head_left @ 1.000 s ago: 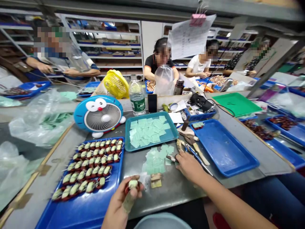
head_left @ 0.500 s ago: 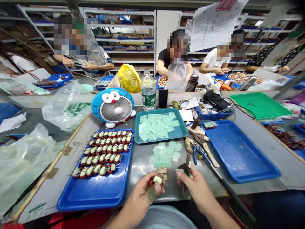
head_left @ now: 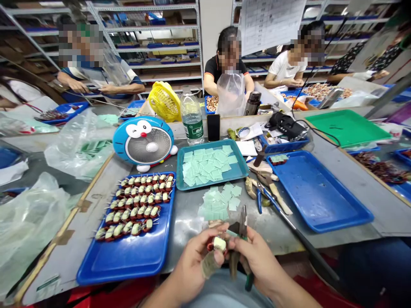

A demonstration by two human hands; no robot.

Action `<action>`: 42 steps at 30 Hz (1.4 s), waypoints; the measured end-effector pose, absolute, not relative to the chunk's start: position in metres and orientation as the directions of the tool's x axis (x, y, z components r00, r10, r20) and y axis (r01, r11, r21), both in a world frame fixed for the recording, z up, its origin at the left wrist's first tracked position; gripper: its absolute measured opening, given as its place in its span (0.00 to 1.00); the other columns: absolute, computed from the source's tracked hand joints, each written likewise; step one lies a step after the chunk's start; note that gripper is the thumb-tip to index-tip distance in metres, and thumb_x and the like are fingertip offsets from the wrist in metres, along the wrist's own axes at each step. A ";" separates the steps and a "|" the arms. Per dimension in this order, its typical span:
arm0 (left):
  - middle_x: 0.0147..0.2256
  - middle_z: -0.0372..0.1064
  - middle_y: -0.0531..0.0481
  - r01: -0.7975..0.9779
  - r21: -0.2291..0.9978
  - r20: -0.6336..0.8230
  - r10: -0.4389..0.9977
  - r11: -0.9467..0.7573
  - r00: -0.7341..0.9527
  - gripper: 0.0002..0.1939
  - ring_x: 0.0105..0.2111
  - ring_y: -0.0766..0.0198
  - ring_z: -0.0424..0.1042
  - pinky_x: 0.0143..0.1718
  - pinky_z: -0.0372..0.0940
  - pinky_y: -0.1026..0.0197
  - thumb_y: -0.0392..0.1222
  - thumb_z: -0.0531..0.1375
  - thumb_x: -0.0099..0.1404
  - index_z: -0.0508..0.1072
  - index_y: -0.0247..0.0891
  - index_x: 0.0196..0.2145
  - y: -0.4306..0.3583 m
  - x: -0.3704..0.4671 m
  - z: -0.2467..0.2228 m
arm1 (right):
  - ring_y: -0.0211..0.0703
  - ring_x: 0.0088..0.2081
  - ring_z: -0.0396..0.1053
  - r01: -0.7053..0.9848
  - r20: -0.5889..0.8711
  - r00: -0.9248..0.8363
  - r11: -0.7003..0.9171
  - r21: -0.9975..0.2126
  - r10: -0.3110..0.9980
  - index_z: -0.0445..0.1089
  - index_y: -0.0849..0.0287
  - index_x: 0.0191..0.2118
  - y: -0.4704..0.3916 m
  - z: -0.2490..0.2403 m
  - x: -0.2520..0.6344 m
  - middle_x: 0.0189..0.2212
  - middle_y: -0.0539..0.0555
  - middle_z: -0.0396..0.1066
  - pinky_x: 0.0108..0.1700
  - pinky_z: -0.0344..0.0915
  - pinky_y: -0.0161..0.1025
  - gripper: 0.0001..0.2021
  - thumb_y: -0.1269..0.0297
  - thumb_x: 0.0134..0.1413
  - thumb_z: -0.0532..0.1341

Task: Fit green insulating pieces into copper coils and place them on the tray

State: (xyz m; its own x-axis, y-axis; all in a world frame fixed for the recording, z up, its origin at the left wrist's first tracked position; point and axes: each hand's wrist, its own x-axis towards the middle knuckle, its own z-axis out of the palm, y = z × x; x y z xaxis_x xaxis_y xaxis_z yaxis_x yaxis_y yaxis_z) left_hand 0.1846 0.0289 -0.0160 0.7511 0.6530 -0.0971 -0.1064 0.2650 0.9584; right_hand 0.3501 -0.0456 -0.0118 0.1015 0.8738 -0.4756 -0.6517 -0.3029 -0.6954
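My left hand (head_left: 192,256) is closed around a small copper-wound coil (head_left: 219,244) with a pale block on its face; a greenish wrap covers its thumb. Close beside it, my right hand (head_left: 261,261) grips pliers (head_left: 248,280) with dark jaws pointing up and green handles hanging below. A green slip (head_left: 231,233) shows near the right fingertips, against the coil; its far edge is hidden by the fingers. Just beyond the hands lies a loose pile of pale green slips (head_left: 218,204) on the metal tabletop.
On the left, a blue tray (head_left: 128,265) carries rows of similar coils. A teal tray (head_left: 242,164) of green slips lies ahead. To the right are tools, including blue-handled pliers (head_left: 259,201), and another blue tray (head_left: 324,201). A blue fan (head_left: 144,143) and bottle (head_left: 192,122) stand behind.
My right hand has moved left with the pliers and green slip, up to the coil in my left hand. The hands were apart before. The whole view has shifted slightly.
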 end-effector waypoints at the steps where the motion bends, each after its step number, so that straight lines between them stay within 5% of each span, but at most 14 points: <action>1: 0.55 0.71 0.38 -0.130 0.943 -0.105 0.643 0.307 0.758 0.21 0.52 0.50 0.73 0.52 0.69 0.51 0.53 0.63 0.68 0.74 0.44 0.54 0.030 0.185 -0.015 | 0.38 0.31 0.71 -0.668 -0.470 0.077 -0.305 -0.679 0.879 0.74 0.62 0.38 -0.046 -0.011 0.350 0.32 0.53 0.75 0.38 0.69 0.35 0.15 0.61 0.47 0.74; 5: 0.48 0.73 0.43 -0.246 0.865 -0.094 0.624 0.437 0.776 0.17 0.36 0.62 0.75 0.43 0.71 0.53 0.50 0.63 0.69 0.73 0.45 0.54 0.035 0.186 -0.013 | 0.42 0.37 0.75 -0.712 -0.415 -0.027 -0.309 -0.630 0.909 0.76 0.64 0.42 -0.050 -0.011 0.353 0.37 0.58 0.76 0.43 0.70 0.39 0.16 0.62 0.50 0.73; 12: 0.42 0.72 0.45 -0.230 0.819 -0.141 0.573 0.526 0.808 0.22 0.35 0.60 0.75 0.41 0.70 0.54 0.54 0.63 0.67 0.73 0.41 0.54 0.039 0.185 -0.001 | 0.40 0.35 0.73 -0.701 -0.423 -0.050 -0.333 -0.630 0.905 0.74 0.63 0.44 -0.055 -0.019 0.353 0.34 0.56 0.76 0.41 0.68 0.38 0.16 0.59 0.54 0.72; 17: 0.42 0.74 0.46 -0.209 0.904 -0.157 0.743 0.373 0.650 0.19 0.39 0.62 0.75 0.46 0.66 0.59 0.51 0.62 0.70 0.72 0.41 0.54 0.043 0.178 -0.002 | 0.39 0.32 0.71 -0.616 -0.438 0.104 -0.287 -0.733 0.893 0.73 0.63 0.44 -0.056 -0.015 0.358 0.31 0.56 0.75 0.37 0.67 0.35 0.18 0.53 0.56 0.70; 20: 0.41 0.72 0.47 -0.288 0.795 -0.241 0.715 0.533 0.656 0.23 0.28 0.69 0.70 0.40 0.66 0.60 0.52 0.60 0.71 0.68 0.42 0.59 0.045 0.178 -0.001 | 0.39 0.32 0.70 -0.551 -0.429 0.177 -0.272 -0.789 0.886 0.72 0.63 0.42 -0.053 -0.007 0.358 0.30 0.56 0.74 0.34 0.65 0.33 0.19 0.51 0.56 0.70; 25: 0.42 0.72 0.42 -0.451 0.576 -0.279 0.682 0.682 0.676 0.26 0.27 0.69 0.67 0.38 0.67 0.57 0.54 0.51 0.76 0.67 0.36 0.63 0.046 0.181 0.007 | 0.39 0.32 0.70 -0.520 -0.401 0.162 -0.267 -0.811 0.902 0.72 0.62 0.40 -0.047 -0.003 0.349 0.30 0.55 0.74 0.36 0.66 0.34 0.20 0.48 0.54 0.70; 30: 0.49 0.72 0.44 -0.363 0.709 -0.265 0.705 0.605 0.658 0.27 0.43 0.64 0.72 0.50 0.65 0.60 0.41 0.68 0.65 0.69 0.40 0.60 0.040 0.175 0.010 | 0.42 0.37 0.73 -0.504 -0.408 0.190 -0.268 -0.821 0.893 0.73 0.61 0.46 -0.048 -0.004 0.345 0.36 0.58 0.77 0.41 0.69 0.37 0.21 0.49 0.55 0.70; 34: 0.53 0.70 0.47 -0.255 0.832 -0.190 0.685 0.492 0.704 0.21 0.52 0.59 0.72 0.56 0.64 0.56 0.39 0.68 0.65 0.68 0.47 0.53 0.033 0.173 0.006 | 0.50 0.48 0.75 -0.441 -0.347 0.174 -0.242 -0.864 0.922 0.74 0.59 0.51 -0.049 0.004 0.344 0.48 0.61 0.77 0.54 0.69 0.44 0.22 0.52 0.55 0.70; 42: 0.47 0.70 0.46 0.072 0.997 -0.032 0.760 -0.019 0.649 0.17 0.42 0.59 0.76 0.44 0.71 0.60 0.42 0.68 0.64 0.69 0.44 0.49 0.031 0.169 0.006 | 0.53 0.51 0.75 -0.414 -0.291 0.220 -0.181 -0.892 0.931 0.73 0.57 0.54 -0.051 0.007 0.354 0.50 0.61 0.77 0.56 0.70 0.47 0.24 0.55 0.54 0.71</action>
State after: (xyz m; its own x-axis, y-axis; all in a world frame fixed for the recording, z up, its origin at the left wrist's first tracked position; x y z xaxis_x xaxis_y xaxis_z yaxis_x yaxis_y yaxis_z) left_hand 0.1689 0.0309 0.0061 0.6488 0.7603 -0.0319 0.0718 -0.0194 0.9972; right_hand 0.3539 -0.0508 0.0074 0.2203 0.9310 -0.2910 -0.4136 -0.1810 -0.8923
